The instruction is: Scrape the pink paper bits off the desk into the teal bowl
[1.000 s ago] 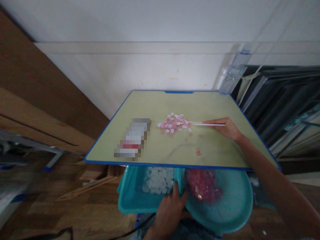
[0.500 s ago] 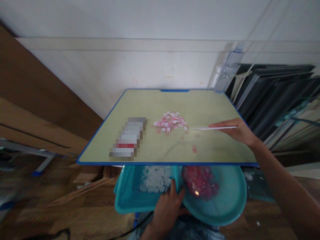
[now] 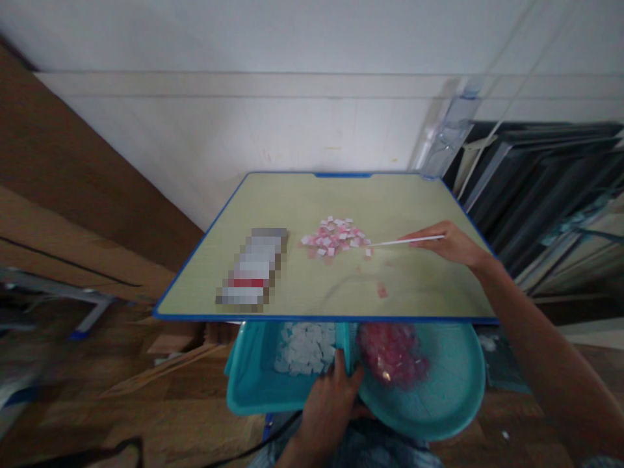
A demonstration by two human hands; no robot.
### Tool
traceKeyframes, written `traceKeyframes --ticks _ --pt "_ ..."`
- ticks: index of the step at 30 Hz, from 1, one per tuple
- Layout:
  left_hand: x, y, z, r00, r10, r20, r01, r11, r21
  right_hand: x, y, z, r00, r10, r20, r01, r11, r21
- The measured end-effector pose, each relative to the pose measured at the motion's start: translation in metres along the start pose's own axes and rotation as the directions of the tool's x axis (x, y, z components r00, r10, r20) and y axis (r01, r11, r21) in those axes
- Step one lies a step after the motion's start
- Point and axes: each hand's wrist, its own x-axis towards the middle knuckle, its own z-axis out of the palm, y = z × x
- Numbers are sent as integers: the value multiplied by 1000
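My right hand (image 3: 448, 244) is closed around a thin white stick (image 3: 409, 240), which could be tweezers. Its tip reaches the right edge of a loose heap of small white and pink square pieces (image 3: 336, 237) on the yellow-green board (image 3: 292, 201). Below the board's front edge, my left hand (image 3: 331, 390) grips where two teal containers meet, its fingers over their rims. White square pieces (image 3: 305, 348) lie in the rectangular teal tray (image 3: 266, 400). The round teal basin (image 3: 439, 426) holds a bundle of pink pieces in clear plastic (image 3: 392, 354).
A blurred-out flat object (image 3: 253, 266) lies on the board's left side. Behind the board's back right corner stands a clear bottle (image 3: 451, 133) against the wall. Dark panels (image 3: 541, 175) lean at the right. A small pink piece (image 3: 381, 290) lies near the front edge.
My right hand has moved left with the white stick, bringing its tip to the edge of the heap. A white piece there now lies slightly apart. My left hand keeps its place.
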Motion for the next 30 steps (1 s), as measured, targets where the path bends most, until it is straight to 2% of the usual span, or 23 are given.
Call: traceKeyframes --ticks 9,12,14,19,24,30 --pt "0 0 2 1000 11 2 -11 1000 17 -51 -6 -19 996 77 36 -77 997 9" --pt "0 -1 3 1000 17 4 -17 1000 8 -62 -13 -20 994 104 -44 -105 994 -21" --pt "0 -2 3 1000 24 3 -24 1000 1 -65 -17 -18 992 92 -83 -94 995 -27" --pt "0 -2 3 1000 15 -10 -15 1000 14 -62 -27 -11 992 99 -81 -102 994 -31" --pt "-1 -1 2 1000 27 -9 -26 999 37 -57 -32 -15 988 148 33 -148 989 5" --pt "-1 0 1 999 22 -27 -21 999 47 -53 -28 -18 966 194 -169 -200 980 -13"
